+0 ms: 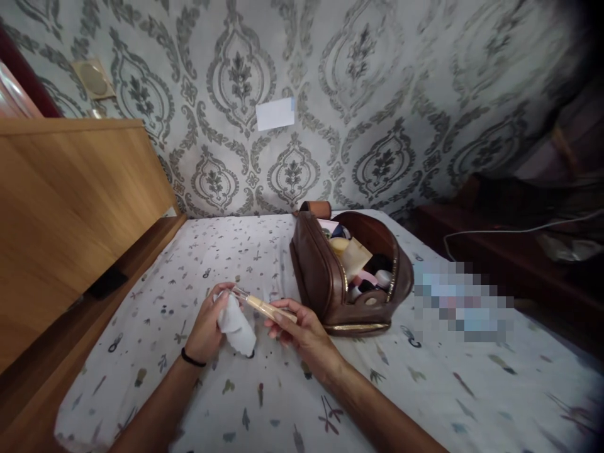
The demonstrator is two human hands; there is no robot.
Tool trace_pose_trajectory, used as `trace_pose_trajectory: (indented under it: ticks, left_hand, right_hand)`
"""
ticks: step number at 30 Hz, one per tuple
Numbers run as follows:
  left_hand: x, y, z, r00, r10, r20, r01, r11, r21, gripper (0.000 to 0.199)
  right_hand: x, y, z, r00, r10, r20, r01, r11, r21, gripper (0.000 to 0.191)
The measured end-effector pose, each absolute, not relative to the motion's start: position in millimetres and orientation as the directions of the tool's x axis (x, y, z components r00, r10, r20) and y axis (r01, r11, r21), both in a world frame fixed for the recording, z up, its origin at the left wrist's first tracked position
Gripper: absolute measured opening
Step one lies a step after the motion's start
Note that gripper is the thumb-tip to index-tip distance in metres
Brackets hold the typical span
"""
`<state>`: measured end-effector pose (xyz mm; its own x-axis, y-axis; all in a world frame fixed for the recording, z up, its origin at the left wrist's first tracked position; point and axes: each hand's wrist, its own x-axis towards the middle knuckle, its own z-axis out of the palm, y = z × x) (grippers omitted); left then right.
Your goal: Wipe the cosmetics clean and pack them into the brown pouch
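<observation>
A slim cosmetic tube [259, 306], beige with a clear end, slants between my two hands above the bed sheet. My right hand [309, 336] has its fingers closed round the beige lower end. At the clear end, my left hand [208, 324] pinches a crumpled white tissue [237, 328] that hangs down below the fingers. Whether the left fingertips also grip the tube through the tissue is hard to see. A brown leather toiletry bag [309, 270] stands unzipped just beyond my right hand, with several small cosmetics and a cream-coloured packet [355, 258] showing inside.
The patterned white sheet [245, 251] covers the surface under my hands. A wooden cabinet [80, 214] borders the left side. Patterned wallpaper rises behind, with a white paper [275, 114] on it. Blurred-out items lie at right, near a pale cable [500, 231].
</observation>
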<state>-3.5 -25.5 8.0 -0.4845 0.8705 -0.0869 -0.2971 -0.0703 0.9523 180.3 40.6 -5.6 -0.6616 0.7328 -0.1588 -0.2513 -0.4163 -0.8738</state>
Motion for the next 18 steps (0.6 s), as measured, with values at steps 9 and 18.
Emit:
trace_pose_trajectory:
  ticks: [9, 18]
  left_hand:
    - [-4.7, -27.2, 10.2, -0.497, 0.863, -0.095, -0.210, -0.014, 0.978, 0.046]
    - [-6.5, -28.0, 9.3, -0.474, 0.878, -0.059, -0.186, -0.034, 0.982, 0.044]
  right_hand:
    - [179.4, 39.6, -7.9, -0.676, 0.728, -0.116, -0.246, -0.372, -0.895, 0.046]
    - [180.3, 41.3, -9.2, -0.688, 0.711, -0.146, -0.240, -0.413, -0.878, 0.044]
